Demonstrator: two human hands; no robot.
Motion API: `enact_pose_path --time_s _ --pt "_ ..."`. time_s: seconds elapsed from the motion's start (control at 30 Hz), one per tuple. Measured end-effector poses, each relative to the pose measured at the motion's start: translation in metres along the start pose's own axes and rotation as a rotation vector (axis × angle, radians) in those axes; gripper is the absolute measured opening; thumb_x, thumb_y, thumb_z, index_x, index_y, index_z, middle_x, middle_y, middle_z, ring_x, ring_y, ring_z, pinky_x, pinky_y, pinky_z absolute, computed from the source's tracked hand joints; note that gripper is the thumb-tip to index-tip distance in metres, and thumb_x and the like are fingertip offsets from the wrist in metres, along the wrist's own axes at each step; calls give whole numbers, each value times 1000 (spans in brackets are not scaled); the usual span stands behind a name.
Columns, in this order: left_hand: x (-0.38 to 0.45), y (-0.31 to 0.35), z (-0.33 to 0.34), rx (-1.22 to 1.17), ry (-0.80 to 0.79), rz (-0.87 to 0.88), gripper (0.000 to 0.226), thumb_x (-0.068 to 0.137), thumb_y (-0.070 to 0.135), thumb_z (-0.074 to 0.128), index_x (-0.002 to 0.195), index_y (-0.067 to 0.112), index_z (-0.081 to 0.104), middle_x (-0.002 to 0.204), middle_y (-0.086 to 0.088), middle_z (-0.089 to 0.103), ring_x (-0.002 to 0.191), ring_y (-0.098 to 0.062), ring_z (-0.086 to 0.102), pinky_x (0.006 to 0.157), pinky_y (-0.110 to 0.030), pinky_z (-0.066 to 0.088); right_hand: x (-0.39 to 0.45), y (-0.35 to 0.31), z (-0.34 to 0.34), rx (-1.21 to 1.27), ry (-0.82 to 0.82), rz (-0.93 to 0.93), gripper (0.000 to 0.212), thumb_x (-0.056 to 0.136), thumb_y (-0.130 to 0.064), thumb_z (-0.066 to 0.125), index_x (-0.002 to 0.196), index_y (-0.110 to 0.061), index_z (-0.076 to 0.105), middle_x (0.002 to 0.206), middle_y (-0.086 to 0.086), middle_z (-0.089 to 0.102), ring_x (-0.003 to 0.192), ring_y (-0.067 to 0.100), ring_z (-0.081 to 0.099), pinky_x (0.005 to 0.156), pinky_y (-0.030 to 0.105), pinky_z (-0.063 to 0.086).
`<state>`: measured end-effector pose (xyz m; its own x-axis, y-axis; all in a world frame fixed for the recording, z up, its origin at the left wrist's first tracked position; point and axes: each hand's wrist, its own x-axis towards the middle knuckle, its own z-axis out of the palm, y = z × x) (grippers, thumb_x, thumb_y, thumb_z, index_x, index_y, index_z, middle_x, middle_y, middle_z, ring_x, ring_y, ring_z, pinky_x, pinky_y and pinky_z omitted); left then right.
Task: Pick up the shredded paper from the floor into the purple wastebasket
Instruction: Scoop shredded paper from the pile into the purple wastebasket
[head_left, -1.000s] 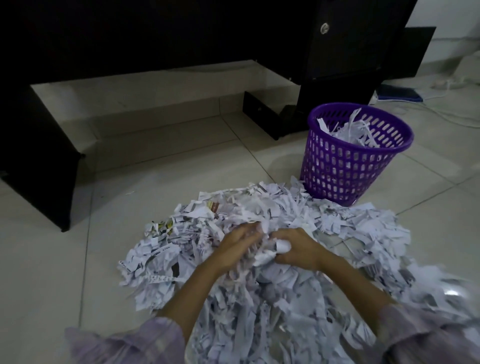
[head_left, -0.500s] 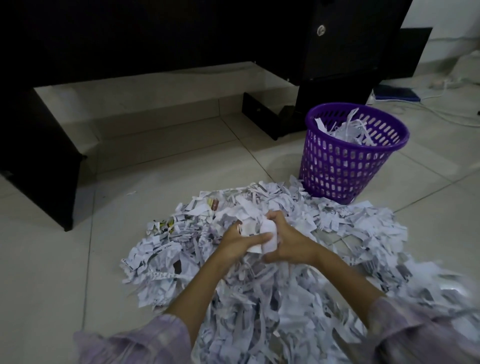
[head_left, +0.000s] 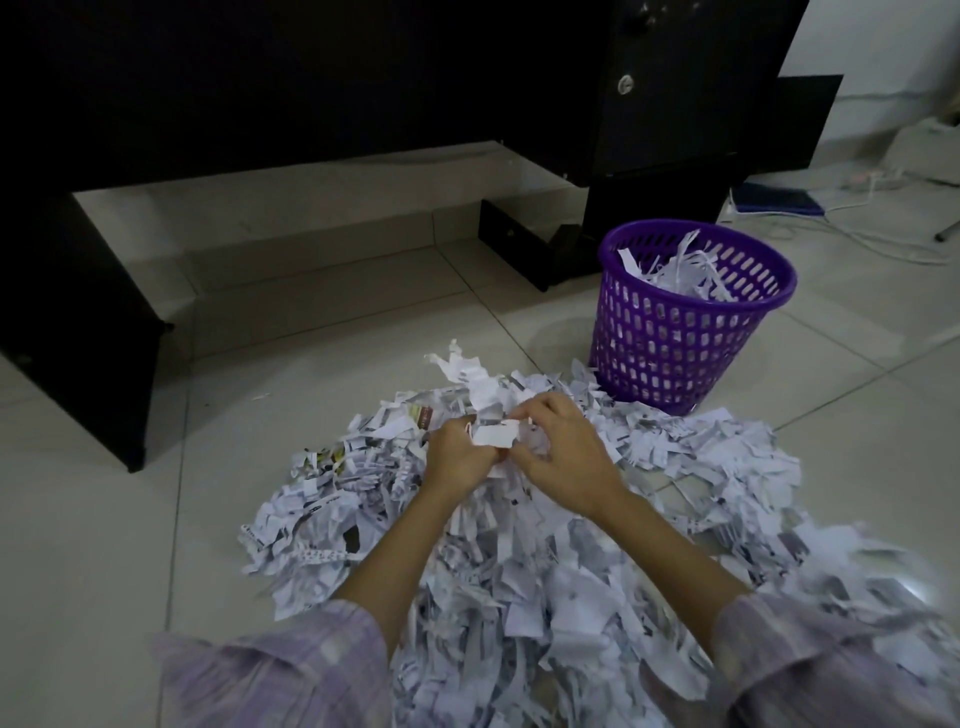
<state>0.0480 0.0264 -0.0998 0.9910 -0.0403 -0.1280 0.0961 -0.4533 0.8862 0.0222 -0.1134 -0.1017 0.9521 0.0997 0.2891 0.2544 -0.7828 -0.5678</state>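
Observation:
A wide heap of white shredded paper (head_left: 545, 561) covers the tiled floor in front of me. My left hand (head_left: 457, 457) and my right hand (head_left: 561, 457) are pressed together above the middle of the heap, both gripping one bundle of shredded paper (head_left: 483, 395) whose strips stick up between them. The purple wastebasket (head_left: 675, 343) stands upright beyond the heap to the right, partly filled with shreds.
A black desk (head_left: 311, 78) with a side panel (head_left: 88, 332) at the left and a drawer unit (head_left: 670, 104) stands behind the heap. A dark blue flat object (head_left: 776, 200) and white cables (head_left: 883, 244) lie on the floor at the far right.
Both hands have closed round a bundle of shreds and lifted it off the heap, moving slightly forward; strips now stand up above the hands.

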Motion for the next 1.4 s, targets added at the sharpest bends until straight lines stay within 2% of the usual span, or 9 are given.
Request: enact_pose_path --time_s 0.27,0.33,0.4,0.53,0.7,0.83,1.03,1.33,1.4 --pt "-5 -1 3 176 -32 90 10 84 22 64 75 20 63 85 -11 71 80 -27 66 60 -24 41 1 -14 -9 -16 207 -215 28 78 -29 50 93 -18 70 91 -2 54 73 9 51 56 17 39" --pt "-8 -1 3 179 -50 104 6 83 20 67 89 20 66 94 -7 70 86 -23 66 66 -25 45 4 -15 -12 20 103 -281 36 78 -30 45 100 -19 71 102 -1 58 91 11 53 77 26 46" --pt "-9 -2 5 139 -77 146 17 84 14 67 100 16 67 93 2 66 88 -18 64 69 -22 47 6 -12 -12 -13 -87 -301 48 82 -40 38 120 -27 64 131 -5 54 124 11 42 109 36 28" --pt "-12 2 4 3 -99 147 5 87 6 63 90 6 66 81 0 65 79 -20 62 62 -16 49 7 3 -10 -14 -314 -116 67 81 -75 34 140 -44 39 152 -15 35 145 6 15 119 51 -2" --pt "-17 12 12 -255 -84 -91 16 90 8 59 103 8 67 103 -14 70 92 -29 68 81 -44 58 7 5 -20 242 -407 37 60 84 -64 53 139 -46 40 152 -11 37 137 12 35 113 43 28" --pt "-21 16 10 -564 -39 -240 21 81 4 71 83 17 55 90 -4 67 79 -19 64 74 -34 55 0 13 -22 465 -361 300 59 86 -70 42 138 -44 42 150 -10 39 135 14 38 110 38 29" --pt "-24 12 18 -726 15 -324 64 80 3 73 134 11 39 110 -4 55 97 -21 54 85 -35 49 -12 17 -15 809 -378 496 64 87 -67 40 141 -32 42 143 -17 40 135 9 36 116 41 22" --pt "-25 2 31 -588 54 -244 66 86 20 70 142 14 37 138 -3 46 127 -24 47 90 -28 41 -23 10 0 1345 -371 744 54 91 -58 45 115 -15 67 110 11 72 101 25 69 81 36 58" --pt "-26 -5 38 -478 60 -171 60 86 20 70 138 19 41 133 -4 51 119 -23 53 90 -28 48 -19 9 6 1374 -371 793 56 89 -59 50 113 -12 69 112 15 70 103 29 68 87 41 55"
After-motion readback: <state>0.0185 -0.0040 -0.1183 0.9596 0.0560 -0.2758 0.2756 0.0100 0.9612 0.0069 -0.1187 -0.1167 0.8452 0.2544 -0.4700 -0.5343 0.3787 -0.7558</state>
